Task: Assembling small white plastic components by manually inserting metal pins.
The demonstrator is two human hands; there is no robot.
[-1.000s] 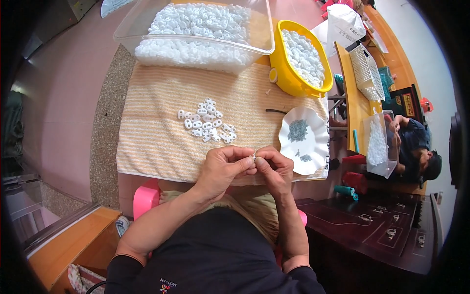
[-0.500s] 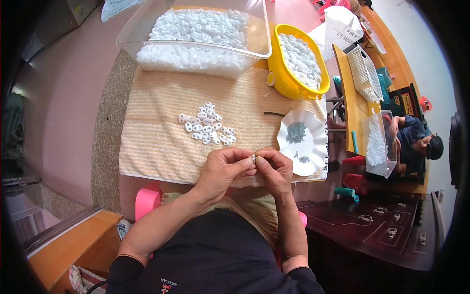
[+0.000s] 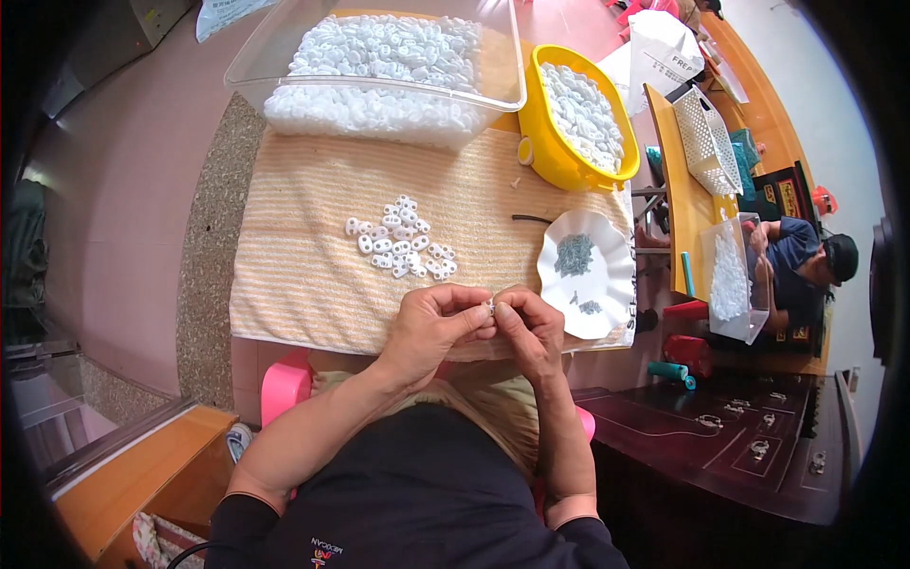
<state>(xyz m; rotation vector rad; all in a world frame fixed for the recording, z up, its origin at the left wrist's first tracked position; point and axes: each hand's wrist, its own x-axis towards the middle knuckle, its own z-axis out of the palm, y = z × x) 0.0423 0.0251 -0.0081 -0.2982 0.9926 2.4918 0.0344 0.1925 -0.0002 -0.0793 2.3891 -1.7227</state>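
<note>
My left hand (image 3: 438,324) pinches a small white plastic piece (image 3: 491,309) between thumb and fingers, near the front edge of the towel. My right hand (image 3: 532,327) meets it there, its thumb and fingertips pressed together against the piece. Whether the right fingers also hold something tiny cannot be made out. Beyond the hands lies a loose pile of small white oval two-hole plastic pieces (image 3: 402,238). To the right of my right hand stands a white wavy-rimmed plate (image 3: 607,270) bearing two heaps of tiny grey bits (image 3: 573,256).
A clear bin (image 3: 375,83) full of white pieces stands at the back, beside a yellow tub (image 3: 533,119) of similar pieces. A black stick-like thing (image 3: 531,219) lies on the striped towel (image 3: 313,256). Far right, another person (image 3: 806,266) sits by a clear box (image 3: 730,275).
My hands stay pinched together in nearly the same place, with only a slight shift of the fingertips. The person at the far right has moved their head slightly.
</note>
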